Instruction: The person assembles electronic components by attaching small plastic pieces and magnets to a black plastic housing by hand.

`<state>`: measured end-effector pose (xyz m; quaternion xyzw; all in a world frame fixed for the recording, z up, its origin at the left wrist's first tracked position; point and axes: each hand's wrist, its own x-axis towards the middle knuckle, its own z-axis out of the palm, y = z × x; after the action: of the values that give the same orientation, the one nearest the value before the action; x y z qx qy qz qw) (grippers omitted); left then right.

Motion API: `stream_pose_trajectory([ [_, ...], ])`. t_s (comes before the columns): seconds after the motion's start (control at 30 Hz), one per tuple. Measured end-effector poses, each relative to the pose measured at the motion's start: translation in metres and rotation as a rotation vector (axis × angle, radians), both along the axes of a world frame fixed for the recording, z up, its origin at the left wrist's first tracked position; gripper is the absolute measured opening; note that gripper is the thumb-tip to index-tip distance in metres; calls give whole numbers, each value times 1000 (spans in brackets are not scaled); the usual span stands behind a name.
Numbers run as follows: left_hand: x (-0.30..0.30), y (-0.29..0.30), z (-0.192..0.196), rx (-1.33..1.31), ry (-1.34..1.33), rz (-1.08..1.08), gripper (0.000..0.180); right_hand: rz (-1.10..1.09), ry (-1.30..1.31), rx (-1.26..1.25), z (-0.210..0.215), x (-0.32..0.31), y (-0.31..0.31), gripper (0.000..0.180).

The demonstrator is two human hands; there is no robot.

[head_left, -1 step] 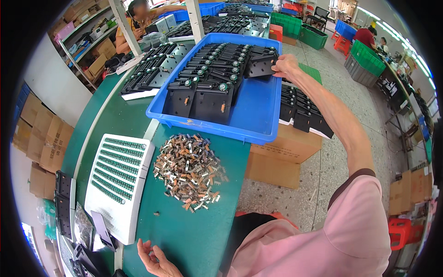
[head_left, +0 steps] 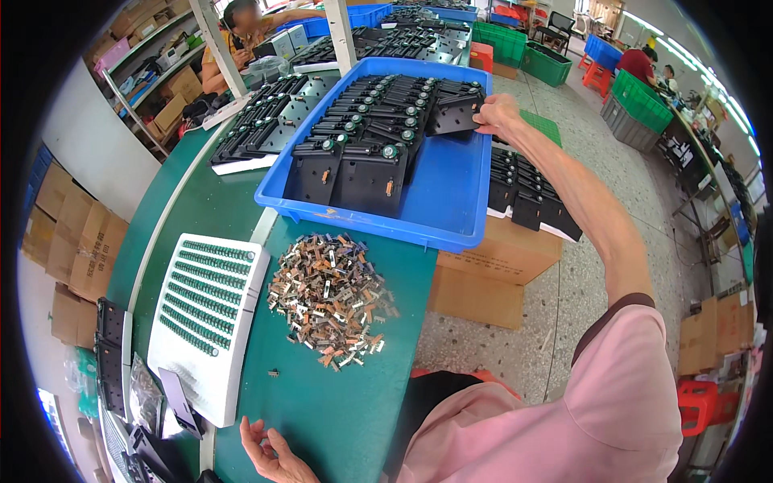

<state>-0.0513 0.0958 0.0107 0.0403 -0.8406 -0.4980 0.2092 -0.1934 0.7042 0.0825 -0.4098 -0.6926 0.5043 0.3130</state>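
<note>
My right hand [head_left: 499,115] reaches to the far right corner of a blue plastic tray [head_left: 439,235]. Its fingers pinch the edge of a black plate [head_left: 456,117] with small holes, which is tilted over the tray's right side. Rows of similar black plates [head_left: 370,181] overlap in the tray, carrying black cylinders, round green-and-silver parts and small copper-coloured pieces. Close to the table's near edge, my left hand [head_left: 278,457] is palm up with fingers apart, holding nothing. Beyond it lies a pile of small metal and brown slide-switch-like parts [head_left: 328,298]; one loose small part [head_left: 274,373] sits nearer.
Left of the pile, a white foam board [head_left: 193,366] holds rows of small green parts. More black plates lie left [head_left: 270,121] of the tray and right, above a cardboard box [head_left: 499,258]. A white post [head_left: 339,36] rises behind. Another person [head_left: 233,48] sits across at far left.
</note>
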Motion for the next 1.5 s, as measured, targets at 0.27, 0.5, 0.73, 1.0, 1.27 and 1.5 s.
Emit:
stream_pose_trajectory([
  [0.27, 2, 2, 0, 41, -29, -14, 42, -64, -71, 59, -7, -18, 10, 18],
  [0.5, 2, 3, -1, 0, -17, -10, 41, -81, -216, 51, -5, -27, 14, 16],
  [0.73, 2, 3, -1, -13, -20, -23, 40, -16, -256, 181, -5, -23, 9, 18],
  [1.0, 4, 4, 0, -51, -28, -37, 41, 289, -573, 326, 11, -22, -4, 22],
  [1.27, 4, 3, 0, -46, -32, -47, 43, 326, -708, 786, 3, -14, -24, 21],
  [1.5, 4, 5, 2, -105, -11, -47, 43, 461, -906, 879, -6, -19, -32, 23],
])
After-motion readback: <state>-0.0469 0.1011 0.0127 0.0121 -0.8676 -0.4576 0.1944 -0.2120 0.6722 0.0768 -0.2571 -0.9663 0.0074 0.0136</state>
